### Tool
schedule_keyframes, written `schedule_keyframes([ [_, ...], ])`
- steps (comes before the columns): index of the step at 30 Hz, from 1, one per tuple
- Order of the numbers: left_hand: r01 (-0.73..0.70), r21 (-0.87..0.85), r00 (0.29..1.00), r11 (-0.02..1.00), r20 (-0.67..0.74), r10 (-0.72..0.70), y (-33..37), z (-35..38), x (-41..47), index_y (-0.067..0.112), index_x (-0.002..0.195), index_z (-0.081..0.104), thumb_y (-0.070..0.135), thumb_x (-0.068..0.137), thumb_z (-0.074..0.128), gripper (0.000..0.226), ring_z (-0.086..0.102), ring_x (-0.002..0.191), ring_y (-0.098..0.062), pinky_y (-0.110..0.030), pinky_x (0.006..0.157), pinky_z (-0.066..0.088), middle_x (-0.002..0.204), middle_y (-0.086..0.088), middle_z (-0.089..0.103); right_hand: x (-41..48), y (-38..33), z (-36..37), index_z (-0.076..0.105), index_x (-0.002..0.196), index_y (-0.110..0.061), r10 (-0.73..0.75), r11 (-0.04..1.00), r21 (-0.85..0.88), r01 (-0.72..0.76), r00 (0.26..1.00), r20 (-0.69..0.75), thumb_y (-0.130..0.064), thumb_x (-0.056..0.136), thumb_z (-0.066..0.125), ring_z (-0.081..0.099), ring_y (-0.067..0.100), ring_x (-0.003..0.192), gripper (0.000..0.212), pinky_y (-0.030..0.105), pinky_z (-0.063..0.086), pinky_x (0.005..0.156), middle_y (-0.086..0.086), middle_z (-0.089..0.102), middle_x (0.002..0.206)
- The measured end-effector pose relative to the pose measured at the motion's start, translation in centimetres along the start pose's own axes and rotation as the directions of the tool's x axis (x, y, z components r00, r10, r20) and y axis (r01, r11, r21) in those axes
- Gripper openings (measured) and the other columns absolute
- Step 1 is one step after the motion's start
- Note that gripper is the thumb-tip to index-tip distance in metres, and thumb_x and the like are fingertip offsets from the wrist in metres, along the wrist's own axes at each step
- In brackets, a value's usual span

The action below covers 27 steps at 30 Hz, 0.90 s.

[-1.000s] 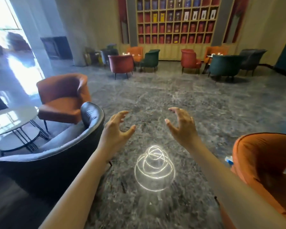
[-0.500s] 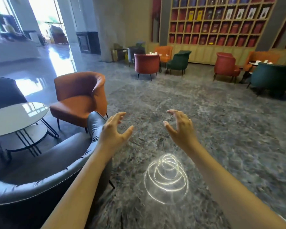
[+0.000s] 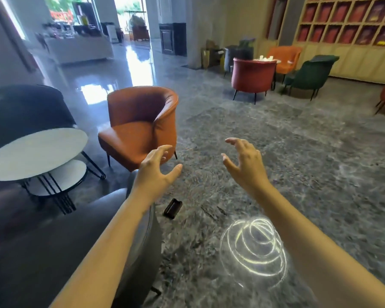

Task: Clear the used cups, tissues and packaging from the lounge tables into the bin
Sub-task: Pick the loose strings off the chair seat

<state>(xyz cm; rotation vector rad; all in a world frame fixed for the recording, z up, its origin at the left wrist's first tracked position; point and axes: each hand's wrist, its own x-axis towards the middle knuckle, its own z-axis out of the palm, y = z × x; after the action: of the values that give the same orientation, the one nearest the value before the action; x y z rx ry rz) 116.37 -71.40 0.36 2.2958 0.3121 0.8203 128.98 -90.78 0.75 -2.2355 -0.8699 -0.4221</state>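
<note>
My left hand (image 3: 157, 170) and my right hand (image 3: 246, 166) are held out in front of me at mid-frame, fingers spread and curled, holding nothing. A round white nested table (image 3: 36, 152) stands at the left, with nothing showing on its top. Far off at the back right, a small table (image 3: 267, 60) between chairs carries a few white items, too small to identify. No bin can be made out.
An orange armchair (image 3: 142, 125) stands just beyond my left hand. A dark grey chair (image 3: 76, 241) is under my left arm, another dark chair (image 3: 25, 105) at far left. A small black object (image 3: 173, 208) lies on the marble floor. Red chair (image 3: 252, 76) and green chair (image 3: 311, 73) stand far right.
The view has swung left: the white table and orange chair have moved toward the centre, and the orange chair at my right has left the frame. Both hands keep the same spread pose.
</note>
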Motion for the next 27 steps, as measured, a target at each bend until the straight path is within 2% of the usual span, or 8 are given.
schedule_keyframes([
  [7, 0.129, 0.087, 0.989, 0.988, -0.088, -0.122, -8.4, 3.1, 14.2, 0.016, 0.123, 0.052, 0.029, 0.078, 0.070, 0.050, 0.051, 0.095, -0.008, -0.014, 0.073, 0.036, 0.118, -0.006, 0.057, 17.1, 4.2, 9.7, 0.050, 0.123, -0.010, -0.099, 0.993, 0.076, 0.092, 0.990, 0.099, -0.024, 0.088, 0.058, 0.049, 0.030, 0.112, 0.039, 0.043, 0.034, 0.093, 0.012, 0.055, 0.122],
  [16, 0.233, 0.149, 0.967, 0.961, -0.135, -0.214, -22.1, 5.1, 33.4, 0.020, 0.124, 0.051, 0.028, 0.079, 0.068, 0.048, 0.053, 0.099, -0.013, -0.026, 0.077, 0.041, 0.119, -0.005, 0.057, 38.1, 6.5, 24.6, 0.050, 0.123, -0.011, -0.186, 0.976, 0.143, 0.162, 0.968, 0.171, -0.026, 0.088, 0.057, 0.049, 0.028, 0.111, 0.039, 0.041, 0.033, 0.092, 0.011, 0.055, 0.122],
  [22, 0.298, 0.168, 0.944, 0.940, -0.196, -0.264, -30.1, 5.1, 44.5, 0.019, 0.123, 0.051, 0.029, 0.080, 0.068, 0.048, 0.050, 0.097, -0.009, -0.022, 0.077, 0.038, 0.117, -0.005, 0.056, 50.9, 6.6, 33.7, 0.052, 0.121, -0.012, -0.250, 0.951, 0.235, 0.200, 0.947, 0.204, -0.023, 0.087, 0.059, 0.050, 0.026, 0.108, 0.037, 0.036, 0.030, 0.089, 0.010, 0.056, 0.119],
  [27, 0.376, 0.194, 0.912, 0.906, -0.253, -0.324, -37.6, 6.3, 52.1, 0.021, 0.123, 0.051, 0.033, 0.079, 0.066, 0.048, 0.050, 0.097, -0.007, -0.022, 0.076, 0.039, 0.120, -0.003, 0.057, 60.3, 7.0, 43.0, 0.053, 0.120, -0.010, -0.324, 0.920, 0.310, 0.241, 0.911, 0.255, -0.023, 0.086, 0.060, 0.052, 0.027, 0.108, 0.037, 0.038, 0.034, 0.091, 0.010, 0.057, 0.119],
])
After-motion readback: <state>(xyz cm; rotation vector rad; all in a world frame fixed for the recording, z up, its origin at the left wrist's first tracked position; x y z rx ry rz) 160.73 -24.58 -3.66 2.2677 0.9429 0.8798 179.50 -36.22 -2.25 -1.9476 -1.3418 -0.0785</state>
